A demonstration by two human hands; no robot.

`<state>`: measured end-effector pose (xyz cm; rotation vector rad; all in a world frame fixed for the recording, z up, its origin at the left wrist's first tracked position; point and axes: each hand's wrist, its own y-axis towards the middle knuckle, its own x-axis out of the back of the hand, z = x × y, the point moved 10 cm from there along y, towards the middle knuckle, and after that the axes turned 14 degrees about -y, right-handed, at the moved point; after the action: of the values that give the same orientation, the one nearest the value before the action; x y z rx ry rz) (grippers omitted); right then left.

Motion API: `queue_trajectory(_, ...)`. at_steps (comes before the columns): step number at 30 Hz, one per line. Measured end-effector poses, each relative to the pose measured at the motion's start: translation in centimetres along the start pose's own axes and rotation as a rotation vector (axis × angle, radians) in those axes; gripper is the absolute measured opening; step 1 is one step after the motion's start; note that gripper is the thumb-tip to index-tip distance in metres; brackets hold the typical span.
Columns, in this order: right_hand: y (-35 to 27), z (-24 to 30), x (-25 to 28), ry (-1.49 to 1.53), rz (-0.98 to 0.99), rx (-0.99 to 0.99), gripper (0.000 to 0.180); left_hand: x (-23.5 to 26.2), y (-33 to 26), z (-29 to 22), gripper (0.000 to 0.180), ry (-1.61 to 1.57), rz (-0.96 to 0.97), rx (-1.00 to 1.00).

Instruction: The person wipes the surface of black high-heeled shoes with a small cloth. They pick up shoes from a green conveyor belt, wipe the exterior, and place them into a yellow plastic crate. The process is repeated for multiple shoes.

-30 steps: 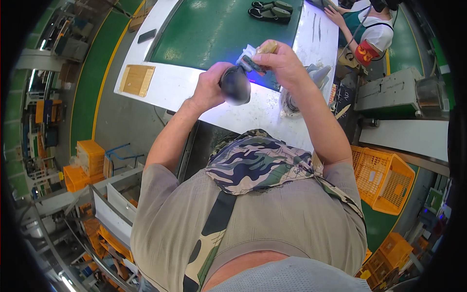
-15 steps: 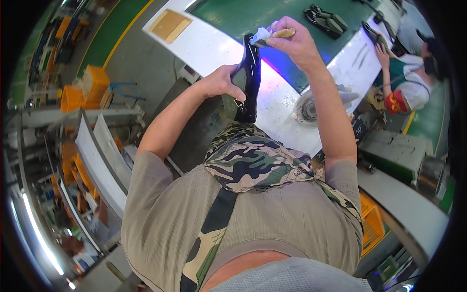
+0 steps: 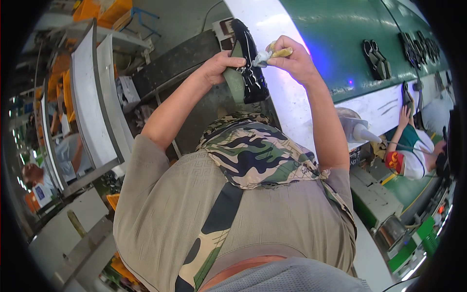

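Observation:
My left hand [image 3: 217, 66] grips a glossy black shoe [image 3: 251, 80] with a thick grey-green sole [image 3: 235, 86], its thumb lying across the side. The shoe is held up on end, tilted, in front of my body. My right hand [image 3: 296, 59] is closed in a pinch on a crumpled bluish-white cloth [image 3: 261, 59]. A yellowish piece [image 3: 282, 52] sticks out between the same fingers; whether it belongs to the cloth I cannot tell. The cloth touches the middle of the black upper.
A white bench edge [image 3: 292, 95] borders a green conveyor belt [image 3: 335, 44] carrying a pair of sandals [image 3: 376, 59] and several more shoes [image 3: 418, 48]. A pale-nozzled container [image 3: 360, 129] stands right of my forearm. Beyond, a co-worker [image 3: 411, 146] handles another shoe.
The cloth in my right hand has gone from the shoe's upper end down to its middle. My view has swung to the right, showing more of the belt. The left hand keeps its grip.

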<state>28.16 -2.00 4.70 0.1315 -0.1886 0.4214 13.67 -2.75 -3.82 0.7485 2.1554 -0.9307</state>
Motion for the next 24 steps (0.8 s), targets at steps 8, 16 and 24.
queue_trajectory(8,3.7,1.5,-9.1,0.028,0.253,-0.035,0.024,8.8,-8.3,-0.8,0.034,-0.374,-0.111,-0.190)
queue_trajectory(16,6.5,-1.1,-15.1,0.272,0.039,-0.177,0.021,15.3,-16.1,-1.1,0.034,-0.703,-0.122,-0.520)
queue_trajectory(24,8.3,-2.4,-21.7,0.351,0.028,-0.364,0.019,19.9,-22.2,-1.4,0.031,-0.605,-0.263,-0.793)
